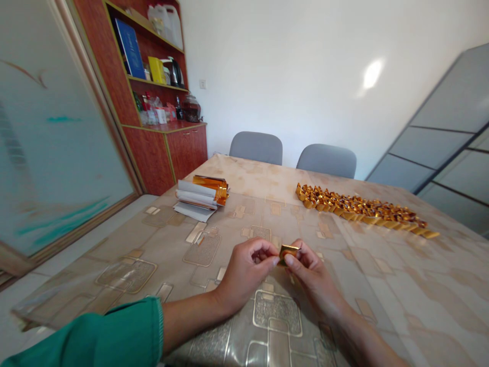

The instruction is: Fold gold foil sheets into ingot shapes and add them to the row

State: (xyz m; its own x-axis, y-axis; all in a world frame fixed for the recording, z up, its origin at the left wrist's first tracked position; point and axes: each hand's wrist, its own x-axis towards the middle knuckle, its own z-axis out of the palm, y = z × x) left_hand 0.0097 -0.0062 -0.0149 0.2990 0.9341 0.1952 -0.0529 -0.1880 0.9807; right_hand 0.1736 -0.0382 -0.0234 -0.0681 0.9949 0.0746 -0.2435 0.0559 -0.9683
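Between my two hands, just above the near part of the table, is a small piece of folded gold foil paper [287,251]. My right hand [307,265] pinches it, thumb pressed on its face and fingers behind. My left hand [254,262] has thumb and fingertips closed at the foil's left edge. To the far right, rows of folded gold foil pieces [355,206] lie packed side by side. Farther off to the left rests a stack of gold foil sheets [217,188] with pale grey backs, some bent over.
A patterned plastic cover lies over the table [267,188]. Two grey chairs [255,147] stand along its far side. A red-brown cabinet [164,142] with shelves of household goods is at the back left, beside a frosted glass door [57,127].
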